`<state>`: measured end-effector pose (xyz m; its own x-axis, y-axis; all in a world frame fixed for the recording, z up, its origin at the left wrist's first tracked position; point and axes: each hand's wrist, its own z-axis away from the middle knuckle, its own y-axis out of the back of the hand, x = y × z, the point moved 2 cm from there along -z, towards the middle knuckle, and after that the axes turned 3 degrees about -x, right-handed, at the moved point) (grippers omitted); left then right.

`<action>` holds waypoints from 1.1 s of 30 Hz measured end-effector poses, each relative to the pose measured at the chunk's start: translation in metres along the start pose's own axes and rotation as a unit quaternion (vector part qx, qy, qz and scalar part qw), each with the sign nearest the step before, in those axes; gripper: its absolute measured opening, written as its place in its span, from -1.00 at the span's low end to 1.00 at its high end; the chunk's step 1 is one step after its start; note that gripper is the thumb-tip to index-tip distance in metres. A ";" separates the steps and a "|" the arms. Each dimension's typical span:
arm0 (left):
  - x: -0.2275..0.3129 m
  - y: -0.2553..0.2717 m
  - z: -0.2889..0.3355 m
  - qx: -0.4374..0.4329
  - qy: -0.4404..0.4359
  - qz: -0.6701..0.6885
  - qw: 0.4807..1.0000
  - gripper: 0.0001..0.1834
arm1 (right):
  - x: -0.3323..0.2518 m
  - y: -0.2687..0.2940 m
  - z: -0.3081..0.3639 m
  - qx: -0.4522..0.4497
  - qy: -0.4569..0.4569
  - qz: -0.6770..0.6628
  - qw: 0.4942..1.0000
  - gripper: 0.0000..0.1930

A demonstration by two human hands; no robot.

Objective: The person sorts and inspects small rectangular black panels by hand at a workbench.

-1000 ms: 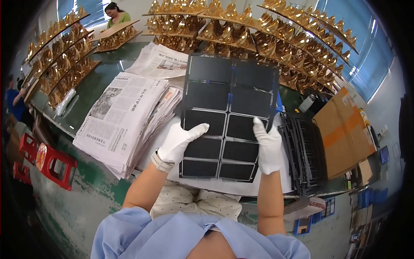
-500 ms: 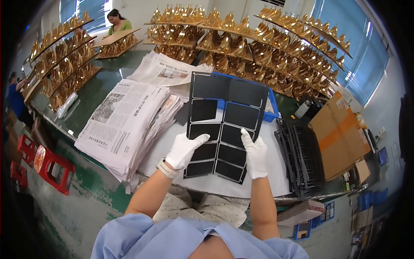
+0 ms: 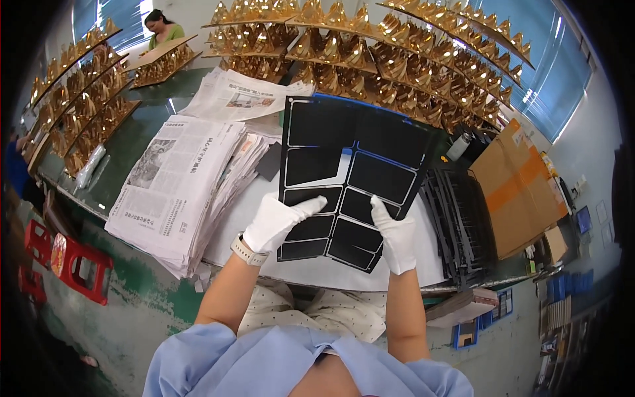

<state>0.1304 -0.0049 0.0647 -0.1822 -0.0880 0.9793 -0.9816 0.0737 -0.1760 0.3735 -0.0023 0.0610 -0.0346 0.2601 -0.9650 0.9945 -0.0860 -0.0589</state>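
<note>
A black sheet [image 3: 321,122], marked into several rounded rectangular panels by pale slits, is held up in front of me over the table. My left hand [image 3: 272,223], in a white glove, grips its left edge with the thumb laid across the front. On the opposite edge my right hand [image 3: 397,239], also gloved in white, pinches the sheet with its thumb in front. The fingers of both hands are partly hidden behind it. One panel at the upper left sits askew, leaving a wider gap beside it. Behind the sheet, a blue tray [image 3: 317,96] shows only at its rim.
Folded newspapers [image 3: 159,178] are stacked on the left. At the right lie thin black frames [image 3: 456,225] beside an open cardboard box [image 3: 512,188]. Racks of gold ornaments [image 3: 344,49] line the back, where another person [image 3: 162,33] stands. Red stools [image 3: 83,264] are at left.
The black sheet looks closer and its upper part has swung to the right, with both hands still on it. My right hand has shifted slightly right. The view has moved a little.
</note>
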 end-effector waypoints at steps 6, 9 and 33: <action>-0.020 0.006 -0.001 -0.014 -0.041 -0.021 0.999 -0.75 | 0.008 0.019 0.002 -0.045 0.010 0.051 0.998 -0.66; -0.063 0.020 -0.017 0.068 -0.070 -0.025 0.995 -0.74 | 0.009 -0.004 0.010 -0.010 0.008 0.100 0.995 -0.69; 0.093 -0.019 -0.002 0.007 -0.083 -0.004 0.997 -0.82 | -0.085 0.005 -0.024 0.028 0.072 0.070 0.995 -0.72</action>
<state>0.1319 -0.0128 0.1596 -0.1800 -0.2512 0.9511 -0.9836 0.0594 -0.1705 0.3840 -0.0019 0.1490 0.1227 0.3764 -0.9183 0.9815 -0.1831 0.0561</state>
